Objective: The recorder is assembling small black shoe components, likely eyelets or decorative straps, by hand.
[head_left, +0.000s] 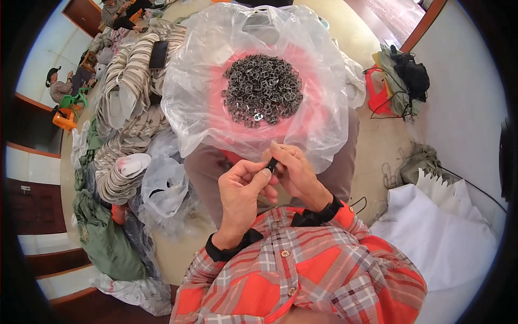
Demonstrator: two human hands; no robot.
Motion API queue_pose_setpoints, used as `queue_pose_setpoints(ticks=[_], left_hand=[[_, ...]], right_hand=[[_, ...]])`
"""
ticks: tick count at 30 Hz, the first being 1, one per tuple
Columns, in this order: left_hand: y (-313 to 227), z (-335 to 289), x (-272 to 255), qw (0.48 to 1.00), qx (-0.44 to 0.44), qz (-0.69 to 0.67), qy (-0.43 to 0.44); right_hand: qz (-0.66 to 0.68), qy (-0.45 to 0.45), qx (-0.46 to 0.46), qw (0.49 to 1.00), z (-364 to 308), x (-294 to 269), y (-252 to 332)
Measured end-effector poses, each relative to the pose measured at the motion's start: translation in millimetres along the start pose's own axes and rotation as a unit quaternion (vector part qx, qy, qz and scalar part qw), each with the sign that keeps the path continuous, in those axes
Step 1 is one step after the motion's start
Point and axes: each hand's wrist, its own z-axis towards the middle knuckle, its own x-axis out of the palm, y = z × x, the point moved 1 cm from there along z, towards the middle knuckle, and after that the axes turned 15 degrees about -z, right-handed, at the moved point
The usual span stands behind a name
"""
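In front of my chest, both hands are closed around a small black strap-like piece [272,163]. My left hand [241,190] pinches its lower end between thumb and fingers. My right hand [295,171] grips its upper end, the fingertips almost meeting those of the left. Just beyond my hands, a heap of small dark metal buckles [263,89] lies on a clear plastic sheet [190,108], over something pink-red. One shiny buckle [258,116] stands out at the near edge of the heap.
Stacks of pale shoe soles [132,75] rise at the left, a dark phone [158,54] on top. Plastic bags [164,186] and green cloth [105,232] lie nearer. White fabric [431,229] and a red bag [376,92] are at right. Other people [62,85] sit far left.
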Motion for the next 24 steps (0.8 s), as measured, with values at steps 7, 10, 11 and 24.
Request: queue_pose_setpoints(ticks=[7,10,11,24], left_hand=[[2,-3,-3,1.0,-0.025,0.003,-0.016],[4,-2,-5,1.0,-0.017,0.011,-0.015],[5,-2,-6,1.0,-0.011,0.017,-0.013],[14,-13,-11,0.98,0.119,0.141,-0.08]], right_hand=[[0.077,0.131,-0.059,0.987,7,-9,-11],[0.046,0.151,-0.074,0.985,9,-10,-8],[0.031,0.157,-0.075,0.984,9,-9,-6],[-0.542,0.118,-0.406,0.727,-2,6,30]])
